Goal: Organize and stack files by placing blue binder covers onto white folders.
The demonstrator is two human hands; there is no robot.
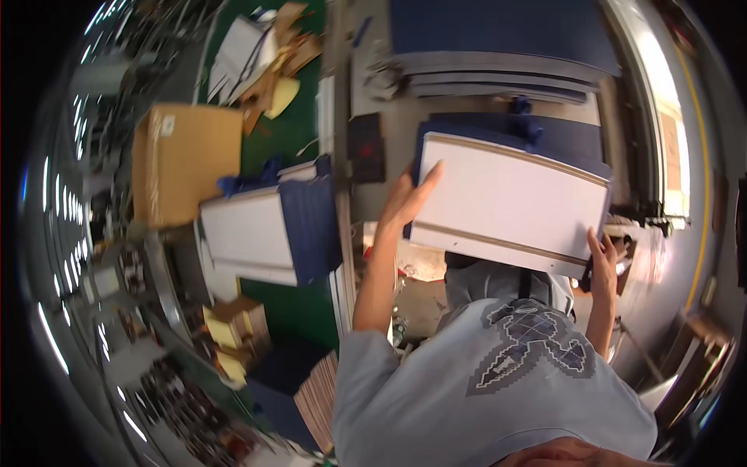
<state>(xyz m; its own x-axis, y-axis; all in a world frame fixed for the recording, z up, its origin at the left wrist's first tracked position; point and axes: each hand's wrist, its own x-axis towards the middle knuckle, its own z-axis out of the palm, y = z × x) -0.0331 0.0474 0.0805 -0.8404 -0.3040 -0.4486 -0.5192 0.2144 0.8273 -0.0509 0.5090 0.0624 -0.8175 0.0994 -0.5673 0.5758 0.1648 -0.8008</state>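
Observation:
I hold a rectangular white-faced panel (510, 202) with brownish strips along its long edges and dark blue board showing round its rim. It is tilted slightly, its right end nearer my body. My left hand (408, 198) grips the left end, thumb laid on the white face and fingers mostly hidden beneath. At the lower right corner my right hand (602, 255) is closed round the edge, fingertips on the rim. Just beyond lies dark blue board (568, 138) with a blue ribbon-like bunch (527, 124) on top, partly covered by the panel.
Left on the green surface (299, 311) stands a stack of white-and-blue pieces (247, 233), beside a brown carton (191, 163). Cardboard scraps (284, 58) lie farther back. A dark blue stack with pale page-like edges (315, 401) is nearer me. Large blue sheets (498, 31) lie at the far side.

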